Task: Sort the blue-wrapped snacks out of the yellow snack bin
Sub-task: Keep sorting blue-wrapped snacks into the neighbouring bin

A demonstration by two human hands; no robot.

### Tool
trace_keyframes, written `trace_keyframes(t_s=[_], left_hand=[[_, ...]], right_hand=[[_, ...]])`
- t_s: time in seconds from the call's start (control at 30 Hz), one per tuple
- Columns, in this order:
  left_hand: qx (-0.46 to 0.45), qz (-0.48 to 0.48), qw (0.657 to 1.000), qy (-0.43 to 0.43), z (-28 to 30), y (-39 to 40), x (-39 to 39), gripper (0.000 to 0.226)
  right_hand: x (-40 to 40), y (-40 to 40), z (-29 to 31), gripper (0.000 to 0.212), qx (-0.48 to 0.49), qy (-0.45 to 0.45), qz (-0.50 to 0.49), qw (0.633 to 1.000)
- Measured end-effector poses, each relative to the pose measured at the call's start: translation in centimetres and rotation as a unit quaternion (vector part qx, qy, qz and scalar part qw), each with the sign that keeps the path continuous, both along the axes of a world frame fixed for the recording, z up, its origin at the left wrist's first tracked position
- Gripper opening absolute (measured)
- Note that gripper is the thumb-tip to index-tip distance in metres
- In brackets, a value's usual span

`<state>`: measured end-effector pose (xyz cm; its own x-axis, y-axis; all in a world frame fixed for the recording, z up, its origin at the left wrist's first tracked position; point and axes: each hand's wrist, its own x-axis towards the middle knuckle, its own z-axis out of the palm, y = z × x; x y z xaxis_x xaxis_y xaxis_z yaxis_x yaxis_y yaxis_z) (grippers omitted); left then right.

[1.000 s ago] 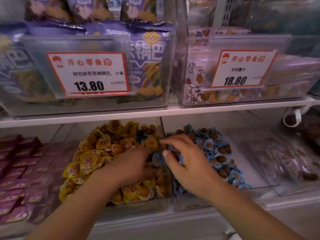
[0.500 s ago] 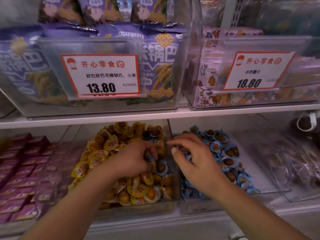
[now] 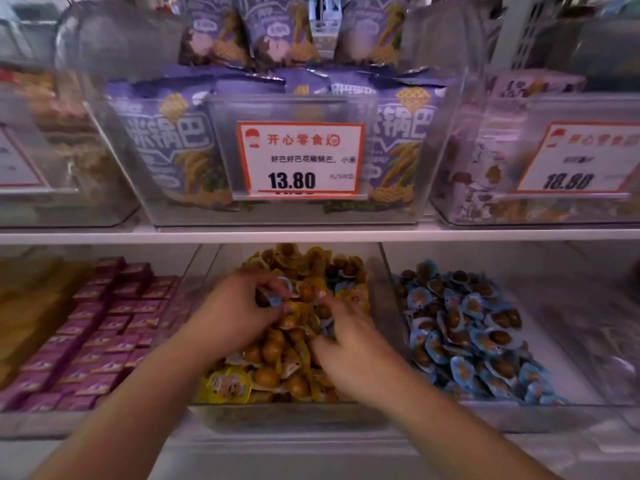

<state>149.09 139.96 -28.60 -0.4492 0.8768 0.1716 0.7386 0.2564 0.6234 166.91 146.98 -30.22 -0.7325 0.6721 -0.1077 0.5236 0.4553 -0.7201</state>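
Shop shelf [image 3: 311,236], lower tier: yellow bin [image 3: 207,268] between purple boxes [image 3: 104,327] and blue bin [image 3: 388,271]. Left hand [image 3: 235,313] pinches a blue snack [image 3: 273,299] above the yellow pile. Right hand [image 3: 353,355], fingers curled, digs among yellow wrappers; its hold cannot be told.

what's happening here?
A person is picking stray blue-wrapped snacks out of the yellow snack bin on the lower shelf. Both hands are in that bin: the left hand pinches a blue-wrapped snack, and the right hand digs its fingers into the pile, where a few more blue wrappers show toward the back. The bin of blue-wrapped snacks sits directly to the right. Whether the right hand holds anything is unclear.
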Motion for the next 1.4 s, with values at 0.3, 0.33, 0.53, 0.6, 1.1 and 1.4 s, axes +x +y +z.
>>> trace_keyframes(t_s=[0.3,0.33,0.53,0.6,1.1,1.4], left_hand=[[0.136,0.041,0.981,-0.133,-0.1,-0.1,-0.3,0.012],[0.152,0.039,0.975,-0.158,0.0,-0.1,-0.1,0.013],[0.193,-0.003,0.950,-0.244,0.1,-1.2,0.1,0.021],[0.197,-0.010,0.943,-0.267,0.0,-1.5,0.0,0.022],[0.218,-0.005,0.960,-0.176,0.3,-0.3,2.8,0.016],[0.151,-0.095,0.969,0.172,-2.8,-0.2,4.2,0.059]], right_hand=[[-3.0,1.7,-3.0,0.071,0.073,-0.182,-0.050,0.979],[-3.2,2.1,-3.0,0.070,0.069,-0.171,-0.050,0.982],[-4.9,3.5,-3.2,0.054,0.012,-0.088,-0.053,0.995],[-4.8,3.5,-3.2,0.041,0.021,-0.066,-0.087,0.994],[-1.3,1.7,1.6,0.020,-0.474,0.386,-0.159,0.775],[-1.6,0.7,1.4,0.026,-0.513,0.375,-0.195,0.747]])
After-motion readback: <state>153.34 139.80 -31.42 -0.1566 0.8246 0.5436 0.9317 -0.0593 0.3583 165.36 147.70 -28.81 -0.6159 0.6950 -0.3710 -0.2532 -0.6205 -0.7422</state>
